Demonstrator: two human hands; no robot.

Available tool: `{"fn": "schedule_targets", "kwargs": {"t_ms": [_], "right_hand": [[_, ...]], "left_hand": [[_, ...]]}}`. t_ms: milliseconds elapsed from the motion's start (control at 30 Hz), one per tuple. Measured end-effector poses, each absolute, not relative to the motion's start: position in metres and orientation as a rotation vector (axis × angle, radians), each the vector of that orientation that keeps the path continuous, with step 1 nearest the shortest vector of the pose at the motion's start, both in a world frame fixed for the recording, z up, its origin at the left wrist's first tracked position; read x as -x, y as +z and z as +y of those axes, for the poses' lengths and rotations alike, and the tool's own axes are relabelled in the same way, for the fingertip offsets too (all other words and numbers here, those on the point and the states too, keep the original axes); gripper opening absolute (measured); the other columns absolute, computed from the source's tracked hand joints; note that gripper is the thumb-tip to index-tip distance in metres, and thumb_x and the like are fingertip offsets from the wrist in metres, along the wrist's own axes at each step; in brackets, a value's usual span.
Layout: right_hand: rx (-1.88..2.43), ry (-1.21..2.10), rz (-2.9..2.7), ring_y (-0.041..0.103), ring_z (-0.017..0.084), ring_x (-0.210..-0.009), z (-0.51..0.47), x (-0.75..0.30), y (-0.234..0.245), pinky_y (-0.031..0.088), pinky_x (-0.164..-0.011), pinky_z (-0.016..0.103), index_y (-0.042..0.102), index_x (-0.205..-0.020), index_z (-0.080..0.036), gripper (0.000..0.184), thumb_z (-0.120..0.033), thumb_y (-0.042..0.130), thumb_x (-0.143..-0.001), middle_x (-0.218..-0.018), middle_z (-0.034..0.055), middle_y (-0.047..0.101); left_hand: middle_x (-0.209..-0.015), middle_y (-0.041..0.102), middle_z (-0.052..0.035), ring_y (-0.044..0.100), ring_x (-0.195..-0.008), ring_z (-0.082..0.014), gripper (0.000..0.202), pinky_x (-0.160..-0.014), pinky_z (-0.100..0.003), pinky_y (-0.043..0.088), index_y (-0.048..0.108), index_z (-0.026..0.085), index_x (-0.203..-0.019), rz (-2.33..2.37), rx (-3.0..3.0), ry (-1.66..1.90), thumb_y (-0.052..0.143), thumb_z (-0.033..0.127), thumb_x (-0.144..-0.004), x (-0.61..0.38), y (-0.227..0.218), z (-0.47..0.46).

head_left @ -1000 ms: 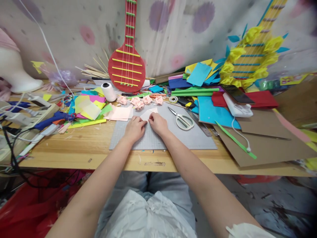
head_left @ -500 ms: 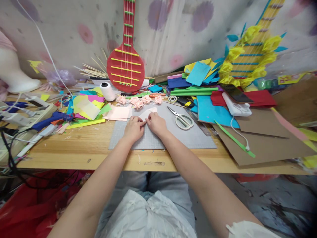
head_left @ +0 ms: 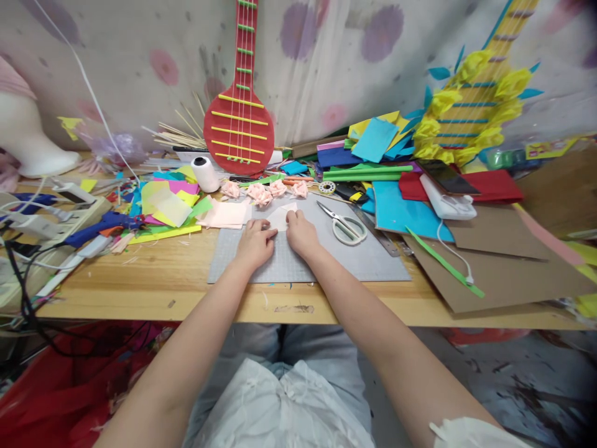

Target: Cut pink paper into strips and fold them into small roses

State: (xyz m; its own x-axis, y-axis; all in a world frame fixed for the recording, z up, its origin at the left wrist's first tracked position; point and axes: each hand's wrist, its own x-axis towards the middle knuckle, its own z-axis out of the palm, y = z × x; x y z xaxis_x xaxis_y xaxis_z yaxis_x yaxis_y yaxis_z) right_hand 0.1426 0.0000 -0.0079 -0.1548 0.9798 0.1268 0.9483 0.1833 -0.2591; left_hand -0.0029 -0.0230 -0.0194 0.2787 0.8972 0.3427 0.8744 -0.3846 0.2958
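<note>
A small pale pink piece of paper lies on the grey cutting mat, between my hands. With fingers bent and its thumb reaching toward the right, my left hand presses the paper's left edge against the mat. My right hand is closed on its right side, fingertips pinched together there. Parts of the paper are hidden under the fingers. Just beyond it sits a row of several pink paper flowers. A stack of pale pink paper squares rests left of my left hand. White-handled scissors lie right of my right hand.
A red paper lute leans at the back near a white thread spool. Blue glue guns and a power strip lie left. Cardboard sheets and a metal ruler are right. A yellow-flowered instrument stands behind.
My right hand has shifted slightly right, away from my left hand, so the gap between them is wider and more of the paper shows. The view has moved slightly.
</note>
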Motion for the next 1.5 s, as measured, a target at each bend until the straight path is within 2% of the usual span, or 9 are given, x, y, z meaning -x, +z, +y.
{"fn": "schedule_targets", "kwargs": {"t_ms": [133,300,433,633,733,867,1033,1233,1500], "right_hand": [[1.794,0.277,-2.029,0.054,0.019,-0.085,0.002,-0.146,-0.01,0.041,-0.069,0.029,0.047,-0.103,-0.018,0.027,-0.014,0.033,-0.081,-0.104,0.0084,0.053],[1.698,0.346,-1.957,0.053,0.017,-0.084,0.003,-0.153,-0.008,0.039,-0.07,0.027,0.052,-0.09,-0.02,0.021,-0.017,0.037,-0.077,-0.093,0.0036,0.058],[1.568,0.386,-2.09,0.053,0.015,-0.083,0.001,-0.154,-0.008,0.037,-0.07,0.024,0.057,-0.078,-0.021,0.018,-0.019,0.039,-0.077,-0.088,0.0013,0.061],[1.618,0.361,-2.008,0.053,0.014,-0.078,0.004,-0.159,-0.01,0.037,-0.068,0.025,0.059,-0.079,-0.022,0.021,-0.019,0.039,-0.076,-0.089,0.0008,0.061],[1.617,0.374,-2.012,0.053,0.014,-0.078,0.004,-0.16,-0.011,0.037,-0.068,0.025,0.06,-0.081,-0.022,0.02,-0.019,0.04,-0.076,-0.091,0.0005,0.061],[1.603,0.38,-2.018,0.054,0.014,-0.078,0.004,-0.158,-0.011,0.039,-0.069,0.025,0.06,-0.084,-0.022,0.02,-0.021,0.042,-0.075,-0.092,0.0007,0.061],[1.708,0.38,-1.893,0.055,0.015,-0.082,0.004,-0.161,-0.008,0.04,-0.072,0.027,0.06,-0.085,-0.021,0.023,-0.017,0.041,-0.073,-0.093,0.002,0.063],[1.691,0.479,-1.786,0.056,0.016,-0.088,0.01,-0.166,-0.011,0.042,-0.078,0.028,0.058,-0.093,-0.021,0.027,-0.017,0.04,-0.073,-0.095,0.0015,0.064],[1.518,0.518,-1.826,0.052,0.015,-0.096,0.014,-0.165,-0.016,0.039,-0.086,0.029,0.055,-0.1,-0.02,0.035,-0.013,0.038,-0.07,-0.106,0.0027,0.06]], "left_hand": [[-0.128,0.047,-0.0094,0.041,-0.118,-0.0235,0.052,-0.103,-0.039,0.035,0.054,0.017,-0.12,1.732,-2.387,0.808,0.049,0.015,-0.068,0.006,-0.021,-0.02],[-0.125,0.051,-0.0146,0.046,-0.116,-0.0266,0.066,-0.101,-0.042,0.036,0.034,0.01,-0.133,1.771,-2.273,0.783,0.049,0.017,-0.069,0.007,-0.022,-0.013],[-0.117,0.059,-0.0087,0.051,-0.108,-0.0234,0.064,-0.096,-0.039,0.04,0.037,0.015,-0.13,1.747,-2.145,0.871,0.049,0.015,-0.067,0.008,-0.021,-0.015],[-0.091,0.067,-0.0014,0.055,-0.094,-0.019,0.054,-0.09,-0.036,0.043,0.047,0.018,-0.119,1.653,-2.093,0.857,0.047,0.011,-0.066,0.009,-0.014,-0.021],[-0.113,0.061,-0.0064,0.052,-0.107,-0.0201,0.06,-0.094,-0.037,0.041,0.041,0.016,-0.126,1.649,-2.207,0.827,0.048,0.013,-0.067,0.008,-0.013,-0.02],[-0.134,0.045,-0.0127,0.033,-0.13,-0.0236,0.061,-0.107,-0.045,0.025,0.031,0.011,-0.135,1.602,-2.454,0.562,0.043,0.016,-0.075,0.005,-0.013,-0.02],[-0.129,0.051,-0.0129,0.043,-0.123,-0.0211,0.059,-0.106,-0.042,0.027,0.031,0.011,-0.136,1.612,-2.543,0.48,0.039,0.015,-0.077,-0.002,-0.012,-0.024],[-0.094,0.068,-0.0043,0.058,-0.093,-0.0188,0.052,-0.101,-0.039,0.034,0.044,0.017,-0.128,1.641,-2.58,0.737,0.044,0.019,-0.076,-0.004,-0.01,-0.028],[-0.119,0.057,-0.0099,0.048,-0.11,-0.0214,0.058,-0.097,-0.036,0.037,0.041,0.012,-0.13,1.547,-2.545,0.641,0.044,0.016,-0.072,0.003,-0.012,-0.023]]}}
